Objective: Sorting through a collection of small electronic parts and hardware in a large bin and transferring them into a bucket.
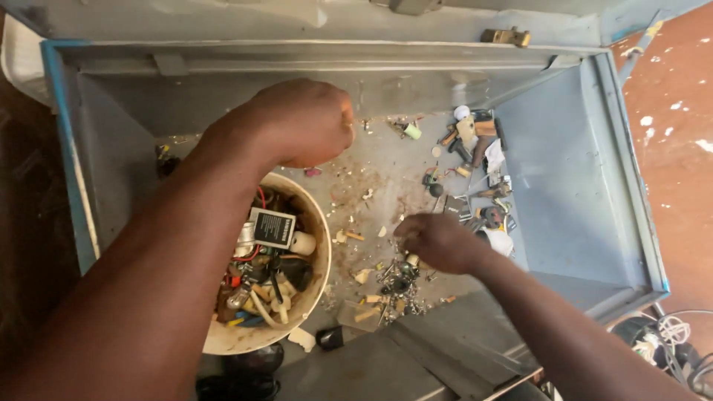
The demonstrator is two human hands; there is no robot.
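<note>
Inside the open grey metal box (579, 186), the right hand (438, 241) is hovering low over the pile of small screws and scraps (394, 286) on the box floor, fingers curled down into it; whether they are pinching anything, I cannot tell. The left hand (301, 122) is hanging clenched in a fist above the cream bucket (323, 260), and its contents are hidden. The bucket is sitting just left of the pile, brimming with wires and parts.

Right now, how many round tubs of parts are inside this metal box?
1. The cream round tub sits at the metal box's lower left, under the left hand; the forearm hides part of it.
</note>
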